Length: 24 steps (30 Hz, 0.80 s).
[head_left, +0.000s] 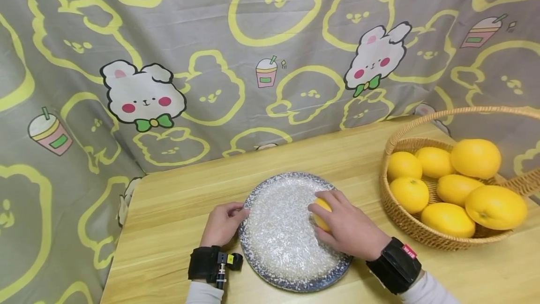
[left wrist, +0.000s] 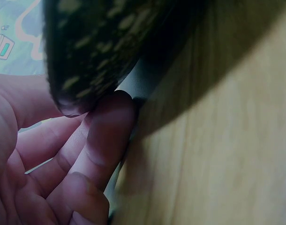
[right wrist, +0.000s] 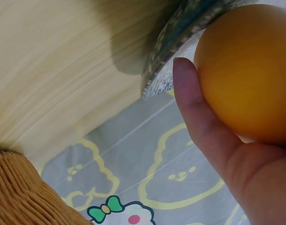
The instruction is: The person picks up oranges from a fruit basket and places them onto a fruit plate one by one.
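I see a plate [head_left: 291,266] speckled white in the middle with a mottled dark blue rim, and a yellow-orange fruit [head_left: 321,215] on it. The table [head_left: 177,210] is pale yellow wood grain. The basket [head_left: 405,224] is tan wicker, filled with yellow-orange fruits [head_left: 472,186]. The cloth [head_left: 211,50] is grey with yellow rabbit outlines, white rabbits wearing green bows, and pink drink cups.

You get bright, even light in the head view, soft shadows, edges a bit bent. Your left wrist view is dim and blurry; the right wrist's close-up is soft.
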Available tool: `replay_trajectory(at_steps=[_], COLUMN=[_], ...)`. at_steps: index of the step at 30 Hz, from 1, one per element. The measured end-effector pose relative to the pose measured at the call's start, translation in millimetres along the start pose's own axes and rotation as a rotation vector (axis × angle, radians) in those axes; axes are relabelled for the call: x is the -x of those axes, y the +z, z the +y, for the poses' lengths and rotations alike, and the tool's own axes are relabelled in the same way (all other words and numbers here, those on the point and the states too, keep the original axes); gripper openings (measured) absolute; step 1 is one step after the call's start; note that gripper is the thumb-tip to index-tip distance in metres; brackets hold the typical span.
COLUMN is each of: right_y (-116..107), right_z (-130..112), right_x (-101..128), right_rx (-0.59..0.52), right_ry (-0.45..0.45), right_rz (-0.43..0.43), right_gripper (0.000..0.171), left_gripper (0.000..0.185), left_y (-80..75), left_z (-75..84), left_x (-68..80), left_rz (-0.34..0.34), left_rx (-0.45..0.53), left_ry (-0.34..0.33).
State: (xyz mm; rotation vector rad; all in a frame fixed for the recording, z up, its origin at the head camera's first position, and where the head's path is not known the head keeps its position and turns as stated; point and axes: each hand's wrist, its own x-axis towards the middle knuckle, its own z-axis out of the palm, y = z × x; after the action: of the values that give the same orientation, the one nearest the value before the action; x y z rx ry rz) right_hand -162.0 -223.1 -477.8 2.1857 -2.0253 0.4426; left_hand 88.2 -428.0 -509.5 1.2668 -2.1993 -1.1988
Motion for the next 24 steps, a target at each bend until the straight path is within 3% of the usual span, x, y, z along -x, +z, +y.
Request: replay_trajectory(at_steps=[24], right_y=[3.5], right_z=[0.7], right_x=[8.3], right_rx=[-0.044], right_ry=[0.061], right_rz=[0.024], right_gripper=[0.041], left_gripper=[0.028], left_y=[1.2], left_z=[-0.6], left_x=[-1.2], left_rz=[0.005], left_rx=[-0.009], left_ry=[-0.010])
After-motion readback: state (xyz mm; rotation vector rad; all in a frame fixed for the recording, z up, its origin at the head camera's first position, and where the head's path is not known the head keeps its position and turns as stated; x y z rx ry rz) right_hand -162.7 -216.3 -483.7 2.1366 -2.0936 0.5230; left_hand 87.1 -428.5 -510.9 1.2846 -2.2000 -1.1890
